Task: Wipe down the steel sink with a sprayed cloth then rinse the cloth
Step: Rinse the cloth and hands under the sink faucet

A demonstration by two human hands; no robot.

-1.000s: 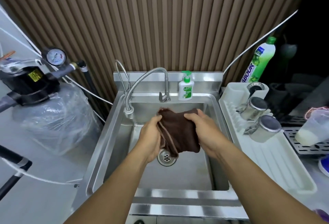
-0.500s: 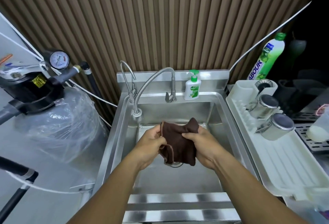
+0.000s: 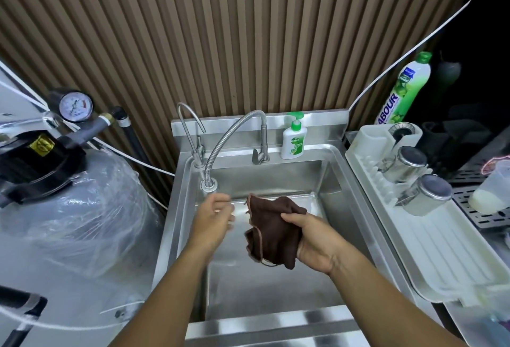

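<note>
Right hand [image 3: 317,242] grips the brown cloth [image 3: 271,225], hanging twelve-to-six over the sink [image 3: 276,175], while the left hand [image 3: 214,217], empty and slack-fingered, sits at its nine o'clock, nearest the spout [image 3: 209,184].

My right grip [image 3: 314,242] curls round the crumpled dark brown cloth [image 3: 273,225] and holds it above the basin of the stainless steel sink [image 3: 276,178]. My left grip [image 3: 214,217] hangs just beside the cloth without touching it, its fingers loose and blurred, near the nozzle of the flexible silver tap [image 3: 229,137]. A white hand-soap pump bottle with a green top [image 3: 293,139] stands on the sink's back ledge. On the right, two steel cups [image 3: 430,195] rest in a white plastic drying rack [image 3: 441,253].
</note>
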